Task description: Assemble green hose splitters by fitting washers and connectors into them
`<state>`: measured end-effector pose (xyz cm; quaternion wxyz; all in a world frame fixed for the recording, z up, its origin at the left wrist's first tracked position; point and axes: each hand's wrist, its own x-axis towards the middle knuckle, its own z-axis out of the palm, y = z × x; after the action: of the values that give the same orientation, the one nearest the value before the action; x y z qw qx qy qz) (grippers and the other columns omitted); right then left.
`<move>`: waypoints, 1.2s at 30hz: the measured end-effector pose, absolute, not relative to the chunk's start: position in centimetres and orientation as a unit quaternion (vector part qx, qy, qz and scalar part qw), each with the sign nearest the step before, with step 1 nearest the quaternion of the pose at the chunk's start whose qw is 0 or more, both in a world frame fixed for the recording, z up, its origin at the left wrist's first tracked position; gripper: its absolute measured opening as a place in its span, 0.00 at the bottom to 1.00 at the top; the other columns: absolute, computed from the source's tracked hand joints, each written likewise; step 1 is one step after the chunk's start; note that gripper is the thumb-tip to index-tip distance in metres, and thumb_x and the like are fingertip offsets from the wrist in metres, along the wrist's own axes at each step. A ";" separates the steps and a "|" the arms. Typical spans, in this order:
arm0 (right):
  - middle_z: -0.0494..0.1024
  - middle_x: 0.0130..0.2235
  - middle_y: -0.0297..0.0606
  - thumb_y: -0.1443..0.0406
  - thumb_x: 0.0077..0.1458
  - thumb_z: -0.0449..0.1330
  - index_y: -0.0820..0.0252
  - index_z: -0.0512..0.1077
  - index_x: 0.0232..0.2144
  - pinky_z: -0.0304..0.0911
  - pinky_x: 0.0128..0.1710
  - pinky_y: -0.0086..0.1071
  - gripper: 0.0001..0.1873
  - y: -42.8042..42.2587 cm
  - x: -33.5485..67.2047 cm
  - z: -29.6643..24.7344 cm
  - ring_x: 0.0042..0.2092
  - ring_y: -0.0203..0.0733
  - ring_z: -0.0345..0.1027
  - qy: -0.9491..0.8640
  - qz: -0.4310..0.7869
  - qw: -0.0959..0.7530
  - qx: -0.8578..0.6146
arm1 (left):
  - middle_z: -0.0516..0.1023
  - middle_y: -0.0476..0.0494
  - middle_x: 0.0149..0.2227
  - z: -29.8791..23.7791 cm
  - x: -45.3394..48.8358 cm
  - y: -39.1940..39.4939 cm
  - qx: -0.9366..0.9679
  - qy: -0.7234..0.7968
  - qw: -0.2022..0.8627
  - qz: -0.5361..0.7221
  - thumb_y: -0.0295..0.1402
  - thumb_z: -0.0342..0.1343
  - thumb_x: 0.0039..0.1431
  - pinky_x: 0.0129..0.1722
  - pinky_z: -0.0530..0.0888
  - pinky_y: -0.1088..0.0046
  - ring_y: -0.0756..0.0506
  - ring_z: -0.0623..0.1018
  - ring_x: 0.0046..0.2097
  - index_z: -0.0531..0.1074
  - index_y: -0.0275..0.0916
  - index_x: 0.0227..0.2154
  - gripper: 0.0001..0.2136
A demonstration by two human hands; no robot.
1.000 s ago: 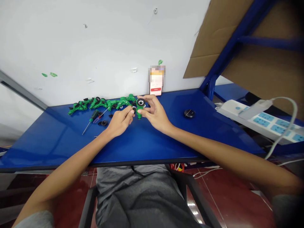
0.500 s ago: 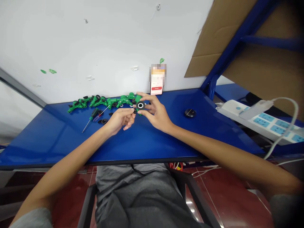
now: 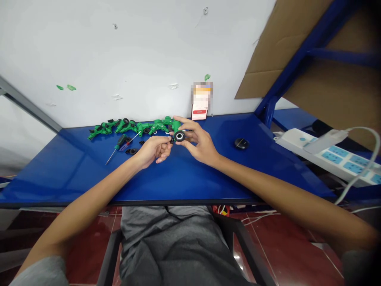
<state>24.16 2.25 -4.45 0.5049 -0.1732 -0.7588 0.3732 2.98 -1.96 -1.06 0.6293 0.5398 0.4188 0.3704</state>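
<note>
My right hand (image 3: 202, 145) is closed around a green plastic pipe fitting (image 3: 176, 125), fingers over its back and thumb at its lower edge. A round black collar with a white ring (image 3: 179, 136) inside sits on the fitting and faces me. From the left, my left hand (image 3: 156, 151) pinches a small black piece at the collar's side between thumb and forefinger; the fingertips mostly hide it. Its other fingers are curled in. Left of and behind the hands, several similar green fittings (image 3: 126, 125) with black parts lie in a row along the wall.
A screwdriver with a green and black handle (image 3: 120, 142) and another with a purple and red handle (image 3: 125, 146) lie on the blue table (image 3: 190, 178). Loose black parts (image 3: 131, 151) are nearby. A phone (image 3: 199, 109) leans on the wall; a round black object (image 3: 241, 143) and power strip (image 3: 333, 155) are rightward.
The collar has tilted and moved slightly down against the green fitting, so more of the fitting shows above it. Both hands keep their grip. The whole view has shifted a little.
</note>
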 end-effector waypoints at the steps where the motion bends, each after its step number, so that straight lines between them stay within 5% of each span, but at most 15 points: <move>1: 0.68 0.74 0.36 0.61 0.65 0.69 0.45 0.73 0.54 0.80 0.57 0.53 0.16 2.2 24.1 -4.4 0.58 0.52 0.80 -0.757 0.376 0.505 -0.174 | 0.67 0.50 0.17 -1.1 3.0 -2.0 0.559 0.420 0.612 0.369 0.47 0.58 0.67 0.15 0.60 0.78 0.52 0.64 0.15 0.68 0.38 0.27 0.19; 6: 0.69 0.73 0.38 0.61 0.63 0.72 0.46 0.73 0.52 0.80 0.55 0.53 0.18 2.2 24.0 -4.3 0.56 0.52 0.81 -0.740 0.412 0.502 -0.174 | 0.71 0.49 0.21 -1.5 2.5 -1.8 0.690 0.447 0.440 0.362 0.54 0.57 0.70 0.19 0.64 0.78 0.52 0.68 0.20 0.69 0.38 0.31 0.22; 9: 0.69 0.73 0.39 0.59 0.62 0.73 0.46 0.72 0.52 0.81 0.54 0.50 0.19 2.3 24.1 -4.3 0.56 0.52 0.81 -0.730 0.432 0.497 -0.185 | 0.70 0.51 0.22 -1.9 2.4 -1.7 0.708 0.441 0.425 0.353 0.57 0.52 0.73 0.20 0.64 0.77 0.51 0.68 0.21 0.67 0.40 0.32 0.24; 16: 0.73 0.69 0.40 0.52 0.57 0.75 0.46 0.70 0.51 0.78 0.57 0.47 0.25 2.9 23.6 -4.6 0.68 0.55 0.70 -0.689 0.464 0.523 -0.191 | 0.73 0.50 0.27 -2.0 2.2 -1.8 0.823 0.453 0.143 0.312 0.43 0.43 0.80 0.33 0.66 0.72 0.48 0.72 0.27 0.64 0.42 0.35 0.17; 19: 0.75 0.67 0.40 0.51 0.55 0.76 0.47 0.68 0.50 0.81 0.50 0.43 0.28 3.1 23.3 -4.5 0.60 0.51 0.76 -0.666 0.501 0.516 -0.199 | 0.76 0.46 0.31 -1.9 1.9 -1.8 0.845 0.458 0.038 0.272 0.40 0.42 0.81 0.34 0.65 0.70 0.45 0.75 0.31 0.64 0.42 0.36 0.15; 24: 0.75 0.65 0.37 0.51 0.50 0.78 0.46 0.67 0.49 0.79 0.38 0.36 0.31 2.9 23.4 -4.1 0.41 0.39 0.79 -0.636 0.550 0.484 -0.242 | 0.76 0.46 0.33 -2.0 2.0 -1.7 0.849 0.448 0.013 0.278 0.38 0.42 0.81 0.35 0.66 0.70 0.45 0.76 0.33 0.65 0.42 0.36 0.14; 29: 0.77 0.62 0.37 0.47 0.47 0.79 0.46 0.68 0.49 0.80 0.39 0.36 0.34 2.6 23.4 -3.9 0.46 0.43 0.79 -0.607 0.570 0.482 -0.271 | 0.76 0.48 0.30 -2.8 2.1 -1.5 0.839 0.446 0.029 0.310 0.39 0.43 0.82 0.35 0.68 0.71 0.47 0.76 0.30 0.66 0.41 0.36 0.16; 36: 0.84 0.53 0.37 0.50 0.49 0.80 0.50 0.72 0.50 0.83 0.47 0.41 0.32 3.0 24.1 -3.7 0.45 0.40 0.81 -0.569 0.645 0.440 -0.258 | 0.81 0.39 0.44 -2.4 1.5 -1.6 0.856 0.445 -0.110 0.240 0.41 0.43 0.82 0.38 0.69 0.70 0.43 0.81 0.43 0.75 0.40 0.48 0.17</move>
<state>24.11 2.95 -3.69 0.4401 -0.2579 -0.5689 0.6451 1.45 -1.63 -2.36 -0.1095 0.8562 0.4445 0.2395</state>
